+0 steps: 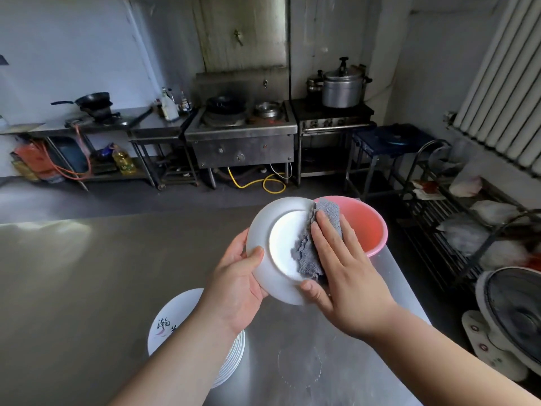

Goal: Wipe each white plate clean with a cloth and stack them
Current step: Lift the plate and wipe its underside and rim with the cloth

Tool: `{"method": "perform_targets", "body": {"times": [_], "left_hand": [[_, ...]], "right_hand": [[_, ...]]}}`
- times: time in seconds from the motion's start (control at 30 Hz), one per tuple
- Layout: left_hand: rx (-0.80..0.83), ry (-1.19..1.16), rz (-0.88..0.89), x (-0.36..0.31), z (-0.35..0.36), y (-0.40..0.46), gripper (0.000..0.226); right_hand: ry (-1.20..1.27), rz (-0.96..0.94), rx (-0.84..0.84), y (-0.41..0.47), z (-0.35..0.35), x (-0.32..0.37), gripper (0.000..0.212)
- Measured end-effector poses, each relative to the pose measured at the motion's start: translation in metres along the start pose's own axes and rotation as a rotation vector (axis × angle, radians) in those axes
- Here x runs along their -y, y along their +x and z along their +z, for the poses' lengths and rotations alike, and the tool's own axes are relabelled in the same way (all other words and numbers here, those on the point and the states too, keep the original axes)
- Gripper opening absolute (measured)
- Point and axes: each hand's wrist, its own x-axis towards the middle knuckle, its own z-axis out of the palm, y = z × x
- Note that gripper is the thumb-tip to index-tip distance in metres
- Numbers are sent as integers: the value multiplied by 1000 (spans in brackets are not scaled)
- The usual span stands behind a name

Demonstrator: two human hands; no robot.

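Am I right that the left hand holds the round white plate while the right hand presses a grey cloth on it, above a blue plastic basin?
One detail is off: the plastic basin is pink, not blue, as the head view shows. The rest stands: the left hand holds the round white plate by its rim, and the right hand presses the grey cloth on it.

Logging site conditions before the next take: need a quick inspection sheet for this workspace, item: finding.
Surface: steel table, bare metal, faint ring mark near the front.
Job's things: white plate held tilted above the table; grey cloth pressed on it; stack of plates at near edge, top one printed.
Clutter: pink basin behind the plate.
Grippers: left hand grips the plate rim; right hand presses the cloth flat, thumb under the rim.
Cables: yellow hose and orange hose on the floor by the stoves.
Surroundings: wok stove, pressure cooker, floor fan, wire rack.
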Motion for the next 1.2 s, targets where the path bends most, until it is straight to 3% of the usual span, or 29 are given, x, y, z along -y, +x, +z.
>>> {"method": "perform_targets", "body": {"times": [0.2,0.47,0.7,0.97,1.1,1.2], "left_hand": [[3,-36,4,-8,-4,1,55],[117,-36,-28,-13,-5,-8,51],[42,-130,48,-15,-4,-6,53],[40,-162,66,-10,6,-9,51],[97,-152,58,0,10,-13,54],[152,-96,-3,0,8,-16,58]], "right_hand": [[167,-43,-55,-42,13,10,86],[254,-77,-72,43,-46,-16,67],[405,68,-188,-21,-5,33,77],[369,182,-219,29,-32,24,69],[543,232,-327,-11,1,51,78],[655,274,-413,-6,-7,33,70]]}}
